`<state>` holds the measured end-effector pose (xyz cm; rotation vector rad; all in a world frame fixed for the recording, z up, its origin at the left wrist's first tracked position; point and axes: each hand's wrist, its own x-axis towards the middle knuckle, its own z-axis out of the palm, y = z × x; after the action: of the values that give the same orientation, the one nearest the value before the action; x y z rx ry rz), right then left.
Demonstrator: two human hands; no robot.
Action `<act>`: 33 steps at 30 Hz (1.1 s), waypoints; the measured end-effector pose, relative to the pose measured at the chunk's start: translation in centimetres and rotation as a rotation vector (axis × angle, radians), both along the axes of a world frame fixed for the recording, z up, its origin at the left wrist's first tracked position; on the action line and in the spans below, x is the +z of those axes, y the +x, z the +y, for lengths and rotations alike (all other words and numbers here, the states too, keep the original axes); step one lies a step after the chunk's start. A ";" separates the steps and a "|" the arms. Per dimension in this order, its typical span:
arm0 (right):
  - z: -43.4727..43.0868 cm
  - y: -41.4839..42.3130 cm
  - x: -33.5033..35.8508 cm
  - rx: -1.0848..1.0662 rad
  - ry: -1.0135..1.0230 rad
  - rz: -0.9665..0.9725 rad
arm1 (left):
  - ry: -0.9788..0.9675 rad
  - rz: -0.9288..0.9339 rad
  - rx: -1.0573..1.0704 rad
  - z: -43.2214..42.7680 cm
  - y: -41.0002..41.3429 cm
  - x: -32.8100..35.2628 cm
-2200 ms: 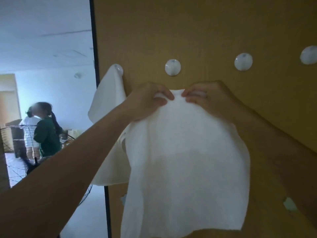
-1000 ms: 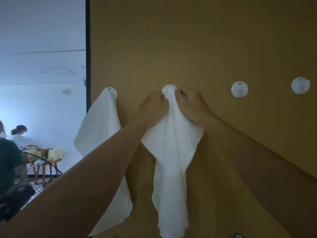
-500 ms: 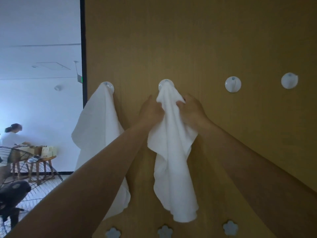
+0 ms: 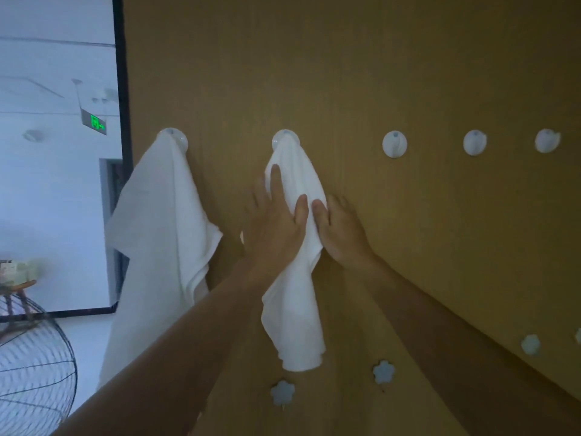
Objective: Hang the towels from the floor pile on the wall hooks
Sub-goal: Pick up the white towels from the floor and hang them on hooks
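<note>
A white towel [image 4: 295,297] hangs from the second round white hook [image 4: 284,138] on the brown wooden wall [image 4: 377,73]. My left hand [image 4: 276,221] lies flat on the towel's left side with straight fingers. My right hand [image 4: 342,234] presses the towel's right edge against the wall, fingers straight. Another white towel [image 4: 157,240] hangs from the first hook [image 4: 176,138] at the wall's left edge. To the right, three round hooks [image 4: 394,144] [image 4: 474,143] [image 4: 547,140] carry nothing. The floor pile is out of view.
Small pale flower-shaped hooks [image 4: 282,392] [image 4: 383,371] [image 4: 530,344] form a lower row on the wall. A black frame edge [image 4: 121,73] borders the wall on the left. A standing fan [image 4: 34,366] is at the lower left. A green exit sign [image 4: 96,122] hangs beyond.
Both hands carried the towel up to the second hook and hung it there. They have since slid down it and opened flat against it.
</note>
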<state>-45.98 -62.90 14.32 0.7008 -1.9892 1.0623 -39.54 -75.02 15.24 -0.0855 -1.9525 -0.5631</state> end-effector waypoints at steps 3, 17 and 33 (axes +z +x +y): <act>1.3 1.1 -1.3 -0.060 0.048 0.004 | -0.146 0.011 0.109 -0.1 0.7 -1.3; 7.8 11.0 -15.7 -0.155 0.421 -0.118 | -0.508 -0.108 0.395 2.5 9.7 -14.5; 5.7 28.3 -31.7 0.301 0.721 -0.194 | -0.249 -0.901 0.825 5.6 35.2 -31.5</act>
<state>-17.69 -57.18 -17.35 1.3469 -2.5099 0.5586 -4.33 -69.41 -16.22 0.9224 -2.6318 0.2622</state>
